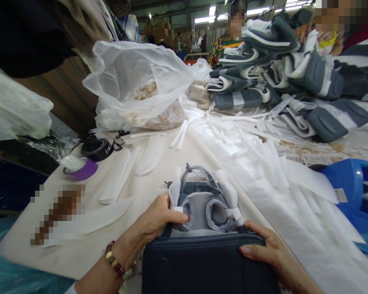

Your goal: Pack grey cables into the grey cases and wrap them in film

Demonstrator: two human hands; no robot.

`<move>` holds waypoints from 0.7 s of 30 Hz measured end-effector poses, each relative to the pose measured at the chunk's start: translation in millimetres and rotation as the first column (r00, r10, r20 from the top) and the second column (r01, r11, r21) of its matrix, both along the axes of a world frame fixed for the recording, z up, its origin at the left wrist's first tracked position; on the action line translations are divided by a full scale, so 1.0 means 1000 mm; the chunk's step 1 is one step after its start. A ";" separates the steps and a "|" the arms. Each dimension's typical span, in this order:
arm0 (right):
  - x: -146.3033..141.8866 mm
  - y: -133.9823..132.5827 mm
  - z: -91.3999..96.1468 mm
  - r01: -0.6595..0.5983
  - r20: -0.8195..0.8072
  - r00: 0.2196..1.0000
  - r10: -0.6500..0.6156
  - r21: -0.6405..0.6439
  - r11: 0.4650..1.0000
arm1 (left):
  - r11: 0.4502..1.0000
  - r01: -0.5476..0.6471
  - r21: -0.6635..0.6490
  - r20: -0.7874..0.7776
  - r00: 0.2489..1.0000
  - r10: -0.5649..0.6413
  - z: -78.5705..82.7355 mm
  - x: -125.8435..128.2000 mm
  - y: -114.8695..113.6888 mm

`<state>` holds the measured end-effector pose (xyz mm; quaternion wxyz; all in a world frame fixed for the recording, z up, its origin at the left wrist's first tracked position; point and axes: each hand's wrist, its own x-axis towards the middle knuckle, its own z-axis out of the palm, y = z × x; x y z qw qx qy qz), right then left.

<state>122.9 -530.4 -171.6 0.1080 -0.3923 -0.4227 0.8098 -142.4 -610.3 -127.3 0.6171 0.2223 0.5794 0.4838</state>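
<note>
Dark navy case (208, 265), nearest, bottom edge cut off by frame. Left hand (158, 222) at its left corner, clamped on the foam-wrapped left cup of the grey headphones (205, 204) lying in the open half just behind. Right hand (268, 251) on the case's right corner, fingers together; thumb hidden, grip unclear. Beyond the case: white foam strips (147, 155), far left a purple roll (84, 168), then a plastic bag (135, 81), contents hazy.

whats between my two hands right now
The head view shows the open dark case, gripped at its sides by the left hand and right hand. Wrapped headphones lie inside it.
</note>
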 end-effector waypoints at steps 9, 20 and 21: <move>-0.002 0.001 0.000 -0.018 0.028 0.999 0.017 0.026 1.000 | 0.994 0.072 0.078 -0.061 0.996 -0.067 -0.019 -0.007 0.000; -0.003 -0.002 0.000 -0.001 0.040 0.999 -0.001 0.037 0.999 | 0.999 0.050 -0.012 -0.968 0.251 -0.025 0.005 -0.006 -0.019; -0.003 -0.002 0.000 0.005 0.044 0.999 -0.007 0.047 0.999 | 0.988 0.131 0.081 -0.994 0.079 0.071 0.007 0.002 -0.023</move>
